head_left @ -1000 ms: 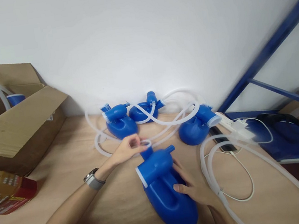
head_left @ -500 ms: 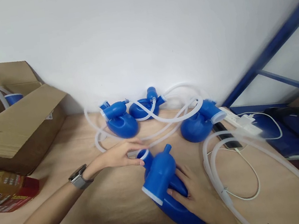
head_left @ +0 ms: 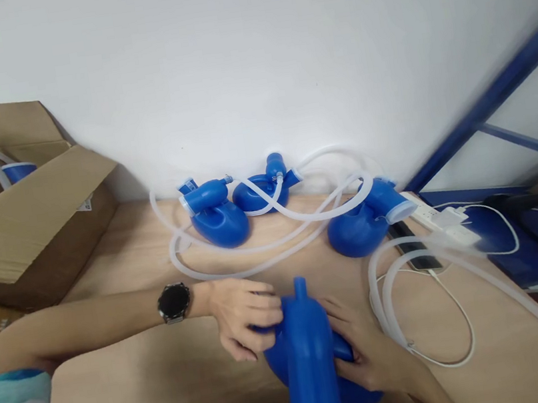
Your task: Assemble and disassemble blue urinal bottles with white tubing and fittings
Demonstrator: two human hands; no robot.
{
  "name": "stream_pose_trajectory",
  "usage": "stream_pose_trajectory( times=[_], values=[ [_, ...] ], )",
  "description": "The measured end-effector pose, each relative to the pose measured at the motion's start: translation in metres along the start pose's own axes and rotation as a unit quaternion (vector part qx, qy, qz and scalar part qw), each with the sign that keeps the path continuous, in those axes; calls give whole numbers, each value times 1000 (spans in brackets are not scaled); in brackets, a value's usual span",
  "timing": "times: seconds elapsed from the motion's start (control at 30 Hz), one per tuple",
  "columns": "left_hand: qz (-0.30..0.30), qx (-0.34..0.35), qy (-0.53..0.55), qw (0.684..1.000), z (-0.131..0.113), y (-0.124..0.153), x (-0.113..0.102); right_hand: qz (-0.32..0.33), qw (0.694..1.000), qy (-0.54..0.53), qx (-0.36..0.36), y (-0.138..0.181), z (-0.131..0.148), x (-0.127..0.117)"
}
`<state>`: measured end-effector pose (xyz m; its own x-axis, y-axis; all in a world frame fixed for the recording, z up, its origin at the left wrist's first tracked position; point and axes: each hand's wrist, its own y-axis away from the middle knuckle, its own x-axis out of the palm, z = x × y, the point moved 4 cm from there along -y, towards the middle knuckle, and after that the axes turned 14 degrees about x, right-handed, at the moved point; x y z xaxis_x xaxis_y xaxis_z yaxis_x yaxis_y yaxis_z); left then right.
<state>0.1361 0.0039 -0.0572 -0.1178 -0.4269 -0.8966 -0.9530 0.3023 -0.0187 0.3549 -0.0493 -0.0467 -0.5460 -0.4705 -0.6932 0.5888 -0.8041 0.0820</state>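
In front of me, near the table's front edge, is a blue plastic urinal bottle. Its wide mouth with a white rim faces me, and its narrow spout points away, with no hose on it. Through the handle opening on the right side, my right hand is closed around the bottle. My left hand, with a watch on the wrist, curls its fingers over the bottle's short side neck, hiding that neck's top. Behind are more blue urinal bottles: one at left, one at the wall, one at right.
Clear hoses loop among the rear bottles, and another runs off to the right. An open cardboard box with a blue bottle inside stands at left. A phone, white cable and power strip lie at right, beside a blue metal frame.
My left hand has turned over, from fingertips at the side neck to fingers wrapped on it. The bottle has rotated so its wide mouth faces me. My right hand keeps its hold.
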Motion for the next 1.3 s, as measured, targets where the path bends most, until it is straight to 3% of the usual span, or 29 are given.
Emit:
stream_pose_trajectory(
  times=[0.1,0.17,0.2,0.27,0.3,0.33,0.37,0.43,0.5,0.6,0.73,0.97,1.03,1.1,1.17,1.2,1.3],
  values=[
    [66,127,-16,990,1,-6,8,14,1000,16,3,0,0,0],
    [20,239,-140,961,-3,-4,7,20,999,24,8,-1,2,0],
    [-32,294,-230,927,-6,-2,4,19,999,28,9,-1,3,0],
    [-126,369,-402,829,-14,6,-3,10,999,32,8,-1,5,0],
    [-146,380,-445,797,-16,8,-7,4,999,32,6,-1,5,0],
    [-146,379,-449,796,-17,8,-12,1,999,31,4,-1,6,1],
    [-129,369,-411,824,-18,5,-17,-1,1000,29,3,-1,6,2],
    [-68,305,-231,921,-15,-2,-25,-3,1000,25,2,-1,6,4],
    [-49,215,-23,975,-10,-8,-28,1,1000,24,8,-1,6,6],
    [-108,134,109,979,-8,-10,-23,10,1000,20,17,-1,6,8],
    [-199,64,87,974,-13,-2,-12,0,1000,18,22,-2,6,8],
    [-352,-109,66,927,-25,8,-21,-32,998,16,45,-6,3,6],
    [-436,-213,66,872,-14,17,-22,-52,994,26,88,-13,3,10],
    [-525,-322,60,786,-3,31,-18,-82,987,30,132,-21,6,17],
    [-580,-382,42,718,-4,43,-11,-116,979,22,168,-31,11,24],
    [-594,-381,25,708,-11,46,-8,-133,974,14,182,-36,14,28],
    [-596,-301,-30,744,-45,45,-2,-176,960,-15,216,-47,18,37]
  ],
)
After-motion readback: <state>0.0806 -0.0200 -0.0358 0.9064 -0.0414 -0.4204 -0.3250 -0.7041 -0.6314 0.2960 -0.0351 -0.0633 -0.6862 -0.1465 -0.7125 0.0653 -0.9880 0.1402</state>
